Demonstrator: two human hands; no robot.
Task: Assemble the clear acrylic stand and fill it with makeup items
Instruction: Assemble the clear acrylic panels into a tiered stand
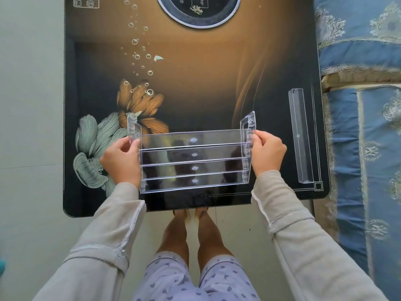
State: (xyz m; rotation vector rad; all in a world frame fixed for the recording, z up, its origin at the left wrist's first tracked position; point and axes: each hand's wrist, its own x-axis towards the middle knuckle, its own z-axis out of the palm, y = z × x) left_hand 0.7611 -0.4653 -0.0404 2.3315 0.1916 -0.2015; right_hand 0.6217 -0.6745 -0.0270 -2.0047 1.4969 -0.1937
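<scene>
A clear acrylic stand (193,161) with several stepped shelves fitted between two side panels sits near the front edge of the table. My left hand (121,160) grips its left side panel, fingers curled round the panel's edge. My right hand (268,152) grips the right side panel in the same way. One loose clear acrylic shelf piece (300,135) lies lengthwise on the table to the right, apart from the stand. No makeup items are in view.
The dark glossy table (195,83) bears a flower print and a round black inset (198,11) at its far edge. A blue patterned bedspread (364,127) borders the table on the right. Tiled floor lies left and below, with my legs under the front edge.
</scene>
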